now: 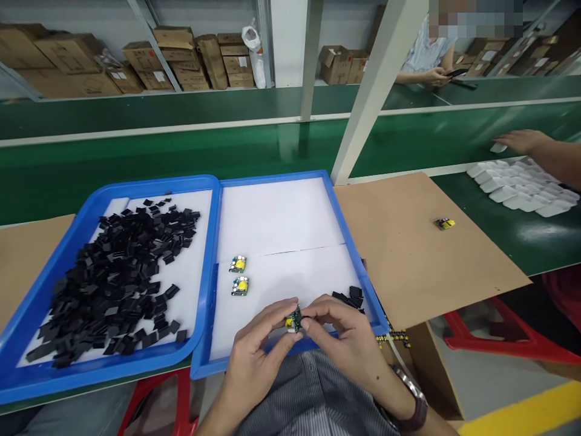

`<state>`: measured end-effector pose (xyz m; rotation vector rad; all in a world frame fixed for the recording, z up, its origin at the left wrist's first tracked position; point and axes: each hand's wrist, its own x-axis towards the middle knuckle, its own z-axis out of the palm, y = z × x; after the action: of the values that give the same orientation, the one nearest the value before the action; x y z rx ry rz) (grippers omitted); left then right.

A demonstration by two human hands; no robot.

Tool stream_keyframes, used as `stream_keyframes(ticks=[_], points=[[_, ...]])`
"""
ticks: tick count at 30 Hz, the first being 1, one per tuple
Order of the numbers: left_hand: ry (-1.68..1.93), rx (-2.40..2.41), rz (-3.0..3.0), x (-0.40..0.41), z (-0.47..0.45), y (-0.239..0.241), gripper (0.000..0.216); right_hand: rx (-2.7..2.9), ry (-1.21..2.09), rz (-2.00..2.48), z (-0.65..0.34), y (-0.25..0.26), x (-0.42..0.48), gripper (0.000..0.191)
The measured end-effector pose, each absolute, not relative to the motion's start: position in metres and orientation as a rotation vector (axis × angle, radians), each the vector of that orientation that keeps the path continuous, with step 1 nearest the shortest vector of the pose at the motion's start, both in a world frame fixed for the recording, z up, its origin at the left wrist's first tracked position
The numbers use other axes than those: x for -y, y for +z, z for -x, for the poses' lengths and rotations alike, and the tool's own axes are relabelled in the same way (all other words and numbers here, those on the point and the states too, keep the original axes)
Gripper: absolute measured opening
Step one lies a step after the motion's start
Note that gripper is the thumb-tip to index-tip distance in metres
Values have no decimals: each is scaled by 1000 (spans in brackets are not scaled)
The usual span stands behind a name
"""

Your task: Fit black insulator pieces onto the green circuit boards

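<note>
My left hand [259,348] pinches a small green circuit board [296,320] with a yellow part on it, held above the near edge of the white-lined blue tray [272,188]. Closed at the board's right side, my right hand [338,333] has a small black piece at its fingertips, mostly hidden by them. Two similar boards, an upper one [238,263] and a lower one [240,286], lie in the tray to the left. Beside my right hand is a small group of black pieces [355,294].
A second blue tray [209,242] on the left holds a heap of black pieces [122,272]. Brown cardboard [408,254] carries one board [444,223]. A co-worker's hand [526,140] reaches over white trays [521,188]. A slanted post [372,85] stands behind. Another person [431,54] is farther back.
</note>
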<state>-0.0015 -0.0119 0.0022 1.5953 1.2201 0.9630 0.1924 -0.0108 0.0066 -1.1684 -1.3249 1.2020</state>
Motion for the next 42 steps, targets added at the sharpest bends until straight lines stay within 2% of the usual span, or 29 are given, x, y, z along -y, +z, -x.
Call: stream_keyframes(ticks=[10,19,24,27,31,35,42], points=[[1091,-1109,-1756,8,0,3,44,1273,1397,1186,-195,10,7,12],[1078,-1053,-1791,9,3,-2,52,1376,1239,1244,-191,12,5,17],[1051,-1048,-1798,11,2,3,54,1187,1515,1154,-194,10,2,5],[1045,-1168,-1839,13,-2,5,54,1015,1665,1040,-197,4,4,17],[1093,-1310,-1876,16,-8,3,51,1033,1554,997,-198,-3,13,27],[1115,-1302,-1962,21,-11,0,55,1130,1409,989,-195,-7,22,24],[1204,-1338,-2073,24,-16,-7,70,1092,1395,973,-183,-6,23,22]])
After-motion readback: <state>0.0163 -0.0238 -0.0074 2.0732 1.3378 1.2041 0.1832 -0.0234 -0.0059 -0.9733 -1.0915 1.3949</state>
